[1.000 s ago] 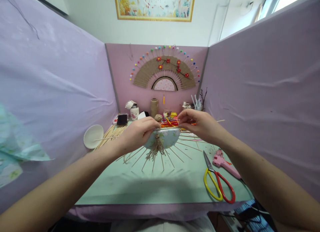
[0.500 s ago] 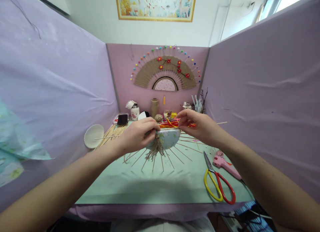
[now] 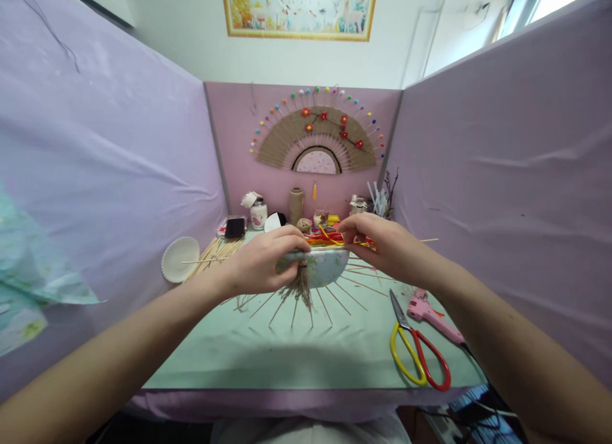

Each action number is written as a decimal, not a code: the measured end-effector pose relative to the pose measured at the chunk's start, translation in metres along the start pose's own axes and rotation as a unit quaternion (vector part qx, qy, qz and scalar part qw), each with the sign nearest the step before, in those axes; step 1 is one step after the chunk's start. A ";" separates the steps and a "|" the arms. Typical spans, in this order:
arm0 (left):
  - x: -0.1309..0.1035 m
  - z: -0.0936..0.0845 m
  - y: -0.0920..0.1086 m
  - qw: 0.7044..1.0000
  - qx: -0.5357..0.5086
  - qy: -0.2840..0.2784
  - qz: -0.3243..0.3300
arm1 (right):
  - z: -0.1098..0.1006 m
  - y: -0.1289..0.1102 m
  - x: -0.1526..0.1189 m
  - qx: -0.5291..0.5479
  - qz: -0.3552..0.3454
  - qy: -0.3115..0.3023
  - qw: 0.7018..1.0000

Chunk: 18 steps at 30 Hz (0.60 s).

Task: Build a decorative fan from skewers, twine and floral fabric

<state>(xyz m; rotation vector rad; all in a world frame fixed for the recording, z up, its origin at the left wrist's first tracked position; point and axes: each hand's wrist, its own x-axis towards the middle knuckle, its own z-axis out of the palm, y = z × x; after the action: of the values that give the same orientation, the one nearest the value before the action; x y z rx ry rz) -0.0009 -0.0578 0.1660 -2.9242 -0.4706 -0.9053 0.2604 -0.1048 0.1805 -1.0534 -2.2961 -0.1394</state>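
Observation:
Above the table's middle is a half-round fan base (image 3: 327, 268) covered in pale floral cloth, its straight edge uppermost. Thin wooden sticks (image 3: 324, 305) spread downward from it. My left hand (image 3: 268, 258) is closed on the left part of that edge, with the thumb by the top of a frayed twine tassel (image 3: 301, 288). At the right end of the edge, my right hand (image 3: 370, 236) has its thumb and fingertips pinched together; what lies between them is hidden. Red and yellow strips (image 3: 329, 238) lie behind the base.
Scissors (image 3: 408, 342) with yellow and red handles lie front right, beside a pink glue gun (image 3: 433, 316). A white dish (image 3: 180, 259) and loose sticks (image 3: 210, 258) are on the left. Jars (image 3: 259, 213) and a twine spool (image 3: 296, 205) line the back, below a decorated fan (image 3: 282, 141).
My left thumb has shifted down over the tassel's top, and the fan base has moved slightly right. My right hand stays at the right end, a little lower.

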 end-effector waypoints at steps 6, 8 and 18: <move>0.001 0.000 0.005 1.000 0.008 0.002 0.025 | -0.009 -0.007 0.001 -0.011 0.012 -0.034 0.999; 0.002 -0.001 0.007 0.999 0.009 0.000 0.031 | -0.012 -0.008 0.001 -0.012 0.018 -0.048 0.999; 0.000 -0.001 0.011 1.000 0.008 0.000 0.026 | -0.009 -0.007 -0.004 0.024 0.091 0.007 0.996</move>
<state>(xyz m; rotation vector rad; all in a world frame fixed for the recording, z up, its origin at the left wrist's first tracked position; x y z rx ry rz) 0.0015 -0.0681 0.1676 -2.9073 -0.3979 -0.8917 0.2612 -0.1152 0.1869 -1.2267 -2.1669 -0.0190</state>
